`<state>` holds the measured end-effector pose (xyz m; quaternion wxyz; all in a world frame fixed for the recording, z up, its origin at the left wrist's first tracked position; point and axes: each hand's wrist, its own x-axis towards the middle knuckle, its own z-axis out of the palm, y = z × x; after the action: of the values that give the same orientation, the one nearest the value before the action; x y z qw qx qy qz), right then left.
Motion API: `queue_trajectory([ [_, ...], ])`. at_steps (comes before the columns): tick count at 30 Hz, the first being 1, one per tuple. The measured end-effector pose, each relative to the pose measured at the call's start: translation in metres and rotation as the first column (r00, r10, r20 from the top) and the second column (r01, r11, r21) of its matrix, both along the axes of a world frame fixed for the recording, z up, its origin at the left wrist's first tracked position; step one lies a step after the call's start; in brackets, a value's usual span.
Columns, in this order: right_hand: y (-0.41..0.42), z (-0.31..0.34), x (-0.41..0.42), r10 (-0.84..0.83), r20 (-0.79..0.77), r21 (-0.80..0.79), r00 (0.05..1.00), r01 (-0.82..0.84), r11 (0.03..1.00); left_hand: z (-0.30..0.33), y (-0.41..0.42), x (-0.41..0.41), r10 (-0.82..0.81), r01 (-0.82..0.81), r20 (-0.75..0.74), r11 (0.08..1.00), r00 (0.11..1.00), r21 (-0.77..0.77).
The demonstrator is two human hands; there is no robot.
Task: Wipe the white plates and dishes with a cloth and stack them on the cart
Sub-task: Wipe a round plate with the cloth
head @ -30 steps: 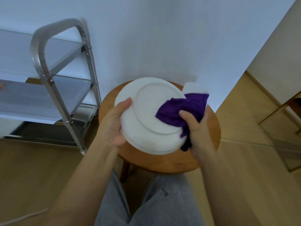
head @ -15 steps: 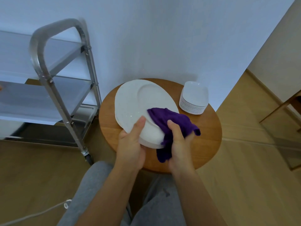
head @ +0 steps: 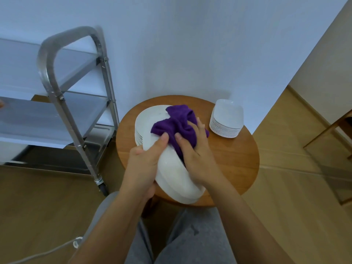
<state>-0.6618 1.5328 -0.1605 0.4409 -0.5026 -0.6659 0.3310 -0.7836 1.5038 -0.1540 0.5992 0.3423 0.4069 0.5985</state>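
On table (head: 238, 164), two dish stacks (head: 226, 121)

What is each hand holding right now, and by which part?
Left hand grips the white plate by its near-left rim. Right hand holds the bunched purple cloth against the plate's face.
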Motion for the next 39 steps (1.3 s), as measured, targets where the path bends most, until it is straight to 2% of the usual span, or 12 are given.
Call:
queue_trajectory([
  [5,-0.024,-0.007,-0.007,-0.017,0.025,-0.025,1.0,0.017,1.0,-0.003,0.002,0.005,0.127,-0.127,-0.026,0.992,0.992,-0.012],
  [9,-0.043,-0.019,-0.01,-0.107,0.26,0.201,0.96,0.055,0.978,-0.006,0.008,0.003,0.206,-0.209,-0.054,0.976,0.977,-0.061],
  [14,-0.041,-0.035,0.015,-0.091,0.347,0.474,0.933,-0.091,0.876,-0.006,0.01,-0.006,0.171,-0.137,0.221,0.977,0.96,-0.163],
  [17,-0.036,-0.051,0.034,-0.123,0.393,0.504,0.911,-0.101,0.858,0.0,0.018,-0.018,0.178,-0.146,0.236,0.979,0.955,-0.145],
  [19,-0.028,-0.055,0.043,-0.127,0.293,0.38,0.948,0.007,0.925,0.005,0.027,-0.025,0.197,-0.183,0.174,0.979,0.965,-0.091],
  [21,-0.019,-0.057,0.049,-0.173,0.027,0.187,0.984,0.165,0.968,0.012,0.037,-0.029,0.215,-0.215,0.038,0.977,0.976,-0.006],
  [22,-0.014,-0.059,0.052,-0.221,-0.138,0.075,0.965,0.233,0.97,0.014,0.042,-0.029,0.231,-0.226,-0.123,0.973,0.965,0.054],
  [23,-0.009,-0.06,0.054,-0.286,-0.273,-0.029,0.918,0.289,0.957,0.015,0.047,-0.028,0.254,-0.224,-0.34,0.966,0.905,0.127],
  [25,0.001,-0.059,0.058,-0.394,-0.402,-0.161,0.826,0.36,0.919,0.012,0.058,-0.022,0.282,-0.112,-0.731,0.955,0.621,0.273],
  [27,0.009,-0.057,0.06,-0.428,-0.457,-0.222,0.779,0.366,0.904,0.009,0.07,-0.015,0.308,0.062,-0.897,0.937,0.316,0.343],
  [32,0.026,-0.057,0.064,-0.467,-0.4,-0.266,0.788,0.388,0.882,-0.002,0.106,-0.001,0.375,0.393,-0.898,0.88,-0.231,0.266],
  [39,0.044,-0.066,0.064,-0.503,-0.276,-0.299,0.819,0.425,0.855,-0.039,0.126,0.016,0.386,0.589,-0.759,0.808,-0.524,0.004],
])
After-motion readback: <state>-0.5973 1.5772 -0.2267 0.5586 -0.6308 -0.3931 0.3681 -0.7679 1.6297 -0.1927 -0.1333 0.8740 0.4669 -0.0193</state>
